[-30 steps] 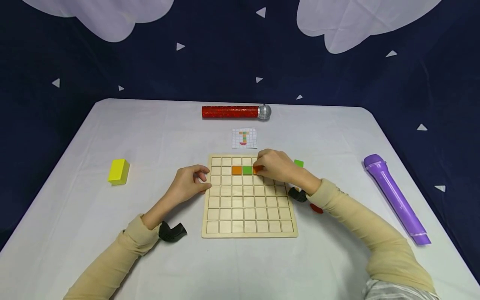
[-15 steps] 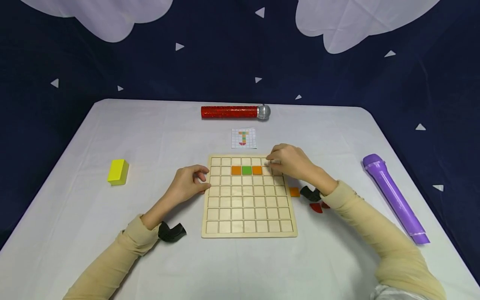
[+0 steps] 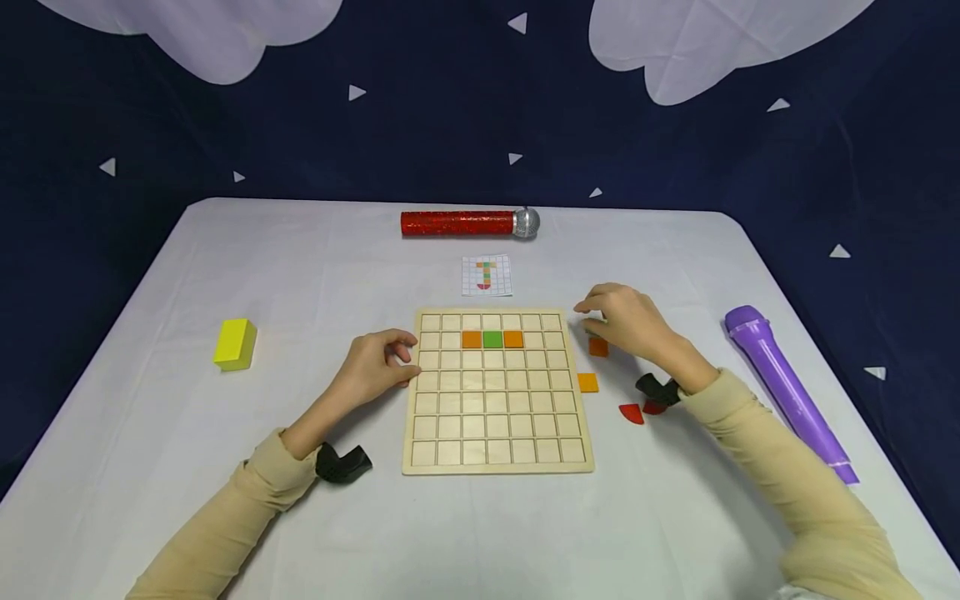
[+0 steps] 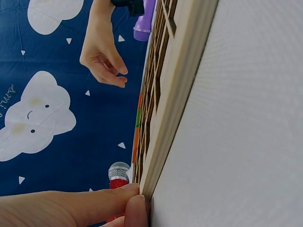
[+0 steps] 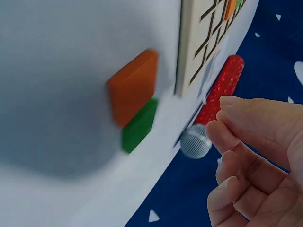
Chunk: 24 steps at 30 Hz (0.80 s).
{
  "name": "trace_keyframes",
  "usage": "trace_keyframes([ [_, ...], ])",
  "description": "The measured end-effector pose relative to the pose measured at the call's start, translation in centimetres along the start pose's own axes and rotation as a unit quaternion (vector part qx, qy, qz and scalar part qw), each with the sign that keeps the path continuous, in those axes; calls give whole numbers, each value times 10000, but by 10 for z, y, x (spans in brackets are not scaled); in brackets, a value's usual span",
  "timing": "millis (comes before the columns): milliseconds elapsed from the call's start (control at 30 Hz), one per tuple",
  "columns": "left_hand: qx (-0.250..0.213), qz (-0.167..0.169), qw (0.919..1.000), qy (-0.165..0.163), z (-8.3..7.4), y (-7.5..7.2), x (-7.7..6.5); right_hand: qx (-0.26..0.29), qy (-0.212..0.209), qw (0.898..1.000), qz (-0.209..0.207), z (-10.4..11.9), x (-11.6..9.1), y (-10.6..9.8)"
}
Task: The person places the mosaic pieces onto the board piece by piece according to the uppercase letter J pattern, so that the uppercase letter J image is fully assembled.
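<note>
A square wooden grid board (image 3: 498,474) lies mid-table, with an orange tile (image 3: 471,339), a green tile (image 3: 492,339) and another orange tile (image 3: 513,339) side by side in its second row. My left hand (image 3: 372,367) touches the board's left edge, thumb and forefinger spread along it. Beyond the right edge hovers my right hand (image 3: 626,321), thumb and forefinger apart, holding nothing. Below it lie a loose orange tile (image 5: 135,87) and a loose green tile (image 5: 140,125); the hand hides the green one in the head view. One more orange tile (image 3: 588,382) lies by the board's right edge.
Two red quarter-round pieces, one a red wedge (image 3: 632,413), lie near the right wrist strap. A pattern card (image 3: 487,276) and red microphone (image 3: 457,223) lie behind the board. A yellow block (image 3: 236,344) stands left; a purple microphone (image 3: 787,387) lies right.
My right hand has let go of the second orange tile in the row and moved right, off the board, over the loose tiles. My left hand stays at the left edge.
</note>
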<state>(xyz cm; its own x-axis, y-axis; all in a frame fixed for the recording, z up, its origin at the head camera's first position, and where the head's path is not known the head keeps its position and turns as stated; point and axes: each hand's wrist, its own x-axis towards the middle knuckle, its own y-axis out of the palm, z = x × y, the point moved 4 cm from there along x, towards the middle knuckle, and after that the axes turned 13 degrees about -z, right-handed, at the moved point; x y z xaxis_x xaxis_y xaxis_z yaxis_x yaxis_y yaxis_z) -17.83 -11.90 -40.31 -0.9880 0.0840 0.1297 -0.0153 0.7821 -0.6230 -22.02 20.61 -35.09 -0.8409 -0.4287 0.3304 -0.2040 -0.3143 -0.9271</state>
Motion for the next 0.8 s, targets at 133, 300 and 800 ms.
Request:
trace_keyframes([
  [133,-4,-15,10000,18,0,0,0,-33,67,10000,-11,-8,-4,-1],
  [300,1,-29,10000,8,1,1,1,-54,131,9999,15,-15,-9,1],
  [800,51,-51,9999,83,2,0,1,-38,407,9989,236,-25,-22,6],
])
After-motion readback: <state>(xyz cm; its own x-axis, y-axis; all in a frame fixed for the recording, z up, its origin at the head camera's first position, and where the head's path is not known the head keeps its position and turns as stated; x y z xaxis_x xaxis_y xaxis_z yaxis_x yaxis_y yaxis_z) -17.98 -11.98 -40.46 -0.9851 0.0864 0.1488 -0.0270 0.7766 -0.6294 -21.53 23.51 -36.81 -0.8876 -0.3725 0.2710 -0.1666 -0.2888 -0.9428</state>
